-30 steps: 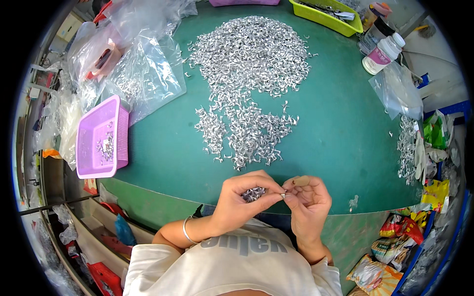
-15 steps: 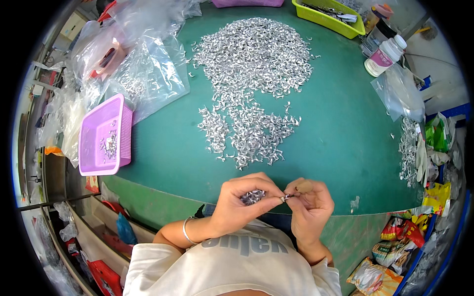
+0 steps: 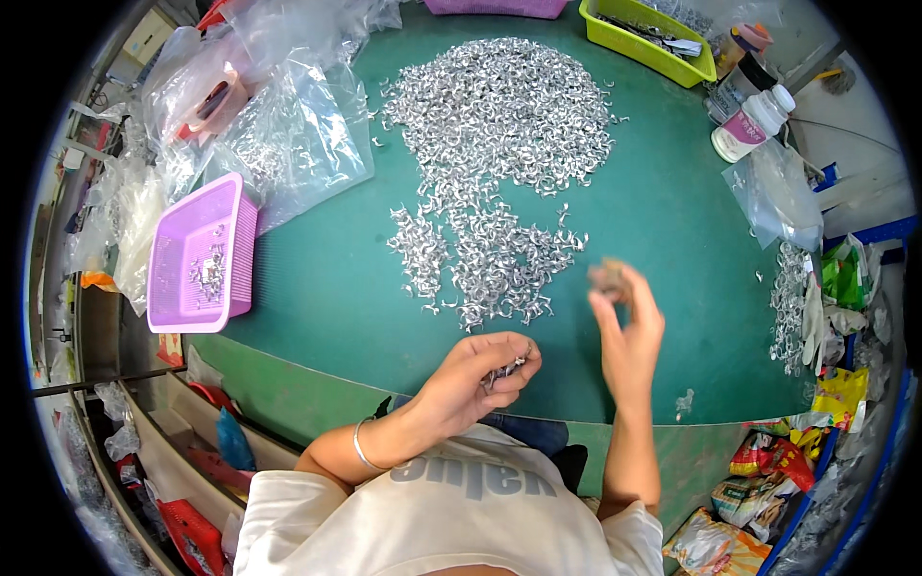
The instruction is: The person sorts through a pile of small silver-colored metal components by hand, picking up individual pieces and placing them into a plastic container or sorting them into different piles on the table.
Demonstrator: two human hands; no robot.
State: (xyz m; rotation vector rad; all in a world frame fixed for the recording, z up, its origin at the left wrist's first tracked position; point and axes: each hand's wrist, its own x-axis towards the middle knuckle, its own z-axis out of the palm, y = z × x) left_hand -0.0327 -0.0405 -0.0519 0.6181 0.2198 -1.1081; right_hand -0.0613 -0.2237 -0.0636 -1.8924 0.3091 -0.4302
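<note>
Just in front of my body, my left hand (image 3: 471, 379) is curled around a small bunch of silver hook-shaped metal pieces (image 3: 504, 372). A bracelet circles that wrist. My right hand (image 3: 634, 331) is raised over the green table, to the right of the left hand and apart from it. A brownish wrap (image 3: 607, 278) covers a fingertip on it. Its thumb and fingertips are smeared by motion, so whether they hold a piece does not show. Beyond my hands lies a large pile of the same metal pieces (image 3: 499, 110), with a smaller spread (image 3: 495, 269) running toward me.
A pink basket (image 3: 248, 230) with some pieces stands at the left, beside clear plastic bags (image 3: 327, 144). Far right are a yellow-green tray (image 3: 653, 62), a white bottle (image 3: 754, 125) and another jar. More metal pieces (image 3: 789, 307) lie along the right edge of the green table (image 3: 691, 230).
My right hand has parted from the left and moved up and to the right. The left hand has curled further around its pieces. The view has shifted slightly.
</note>
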